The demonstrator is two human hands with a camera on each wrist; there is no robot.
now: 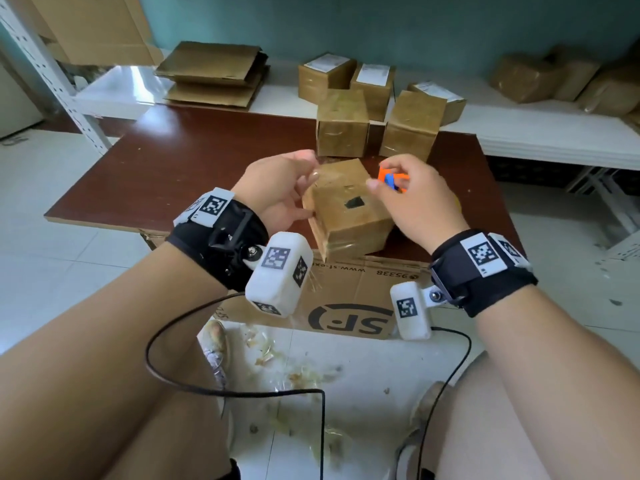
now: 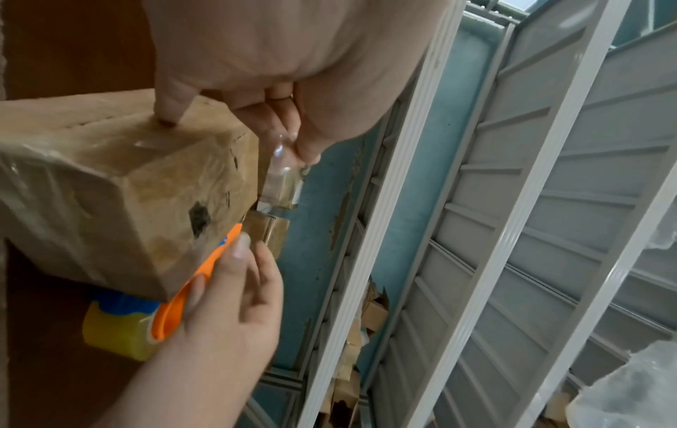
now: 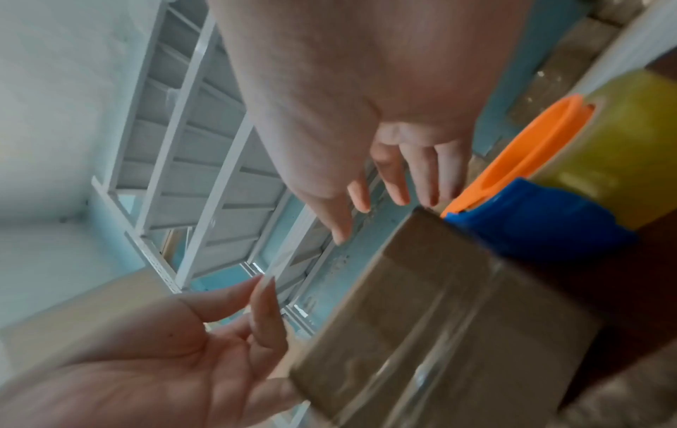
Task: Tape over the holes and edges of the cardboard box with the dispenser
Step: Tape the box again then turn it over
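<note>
Floor (image 1: 86,258), lower frame of the head view: pale tiles, littered with scraps of tape and paper (image 1: 304,372) at bottom centre. Two black cables (image 1: 242,393) trailed across it from the wrist units.

Flattened carton (image 1: 349,299), printed with a dark logo, hung at the near edge of the worktop, centre frame.

Worktop (image 1: 173,168): dark reddish-brown board, mid-frame.

Cardboard box (image 1: 346,209), centre of the head view: small, brown, tilted on one edge on the worktop, much of it glossy with clear tape. One dark hole (image 1: 353,203) showed on the face turned upward.

Left hand (image 1: 277,192), left of the box: a fingertip pressed on the box top in the left wrist view, while thumb and fingers (image 2: 304,136) pinched a strip of clear tape (image 2: 280,173) beyond the box's far edge.

Right hand (image 1: 412,199), right of the box: fingers curled round the orange-and-blue dispenser (image 1: 391,178), held at the box's upper right corner. A yellowish tape roll (image 3: 630,130) sat in it.

Two taped boxes (image 1: 343,128), closed, stood on the worktop just behind, upper centre.

White shelf (image 1: 519,126), across the upper frame beyond the worktop: three more closed boxes with white labels (image 1: 372,72), a stack of flattened cardboard (image 1: 214,74) at upper left, wrapped brown parcels (image 1: 561,81) at upper right. Contents of all boxes not visible.

White perforated rack upright (image 1: 52,74), far left. Teal wall (image 1: 346,26) behind.
</note>
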